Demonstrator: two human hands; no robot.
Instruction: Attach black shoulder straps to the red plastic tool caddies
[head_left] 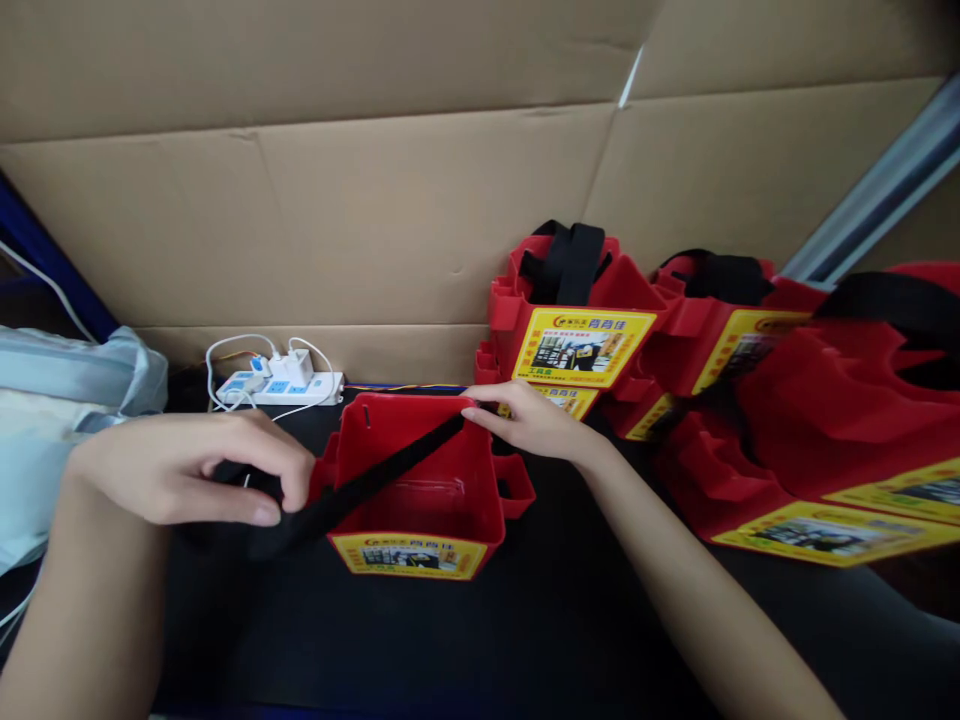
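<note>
A red plastic tool box with a yellow printed label on its front stands upright on the black tabletop, its top facing me. A black webbing strap runs slantwise across its opening. At the left, my left hand is closed on the strap, thumb and fingers curled around it beside the box. My right hand pinches the strap's other end at the back right corner of the rim. Its fingertips behind the rim are partly hidden.
More red tool boxes with black straps stand stacked at the right. A white power strip with plugged-in chargers and cables lies at the back left. A pale plastic bag sits at the left edge. Cardboard lines the back.
</note>
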